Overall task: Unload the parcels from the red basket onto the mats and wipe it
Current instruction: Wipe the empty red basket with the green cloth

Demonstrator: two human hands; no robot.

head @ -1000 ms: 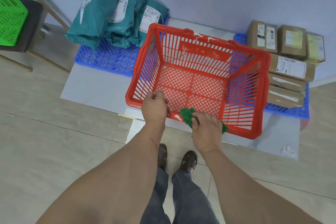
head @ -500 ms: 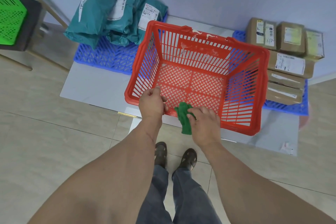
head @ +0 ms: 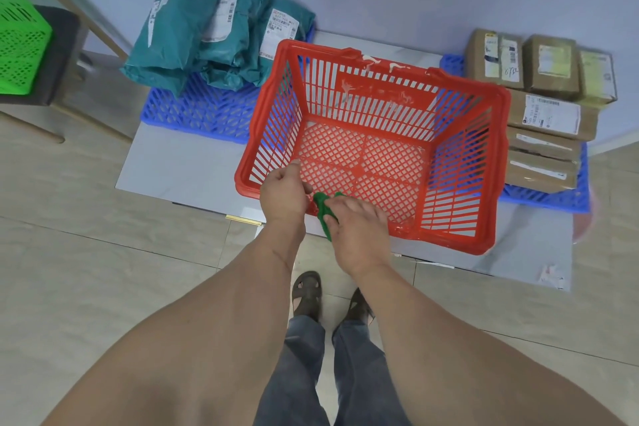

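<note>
Two blue mats flank the red basket [head: 373,145], and it sits on the pale grey sheet [head: 193,166] on the floor right in front of your feet, its far end toward the wall. It's an open lattice thing, slatted walls and a diamond mesh bottom, nothing inside, with some whitish scuffs on the far wall's solid panel and along the far rim. The left blue mat [head: 197,107] has the teal mailer bags [head: 207,28] piled on it, white labels showing, leaning toward the wall. The right blue mat [head: 546,195] carries the brown cardboard boxes [head: 543,107], stacked a few layers high, just beside the basket's right wall. Now your hands: your left hand [head: 281,195] is at the near-left corner of the basket with the fingers curled over the near rim, gripping it, thumb side pointing up into the basket. Your right hand [head: 359,228] is right next to it on the same near rim, fingers bunched around a green cloth [head: 323,209] and pressing it against the rim, so the cloth sticks out between the two hands. Both forearms come straight in from the bottom, nearly parallel. Off to the far left there's a green crate [head: 20,45] sitting on a dark stool [head: 62,55].
</note>
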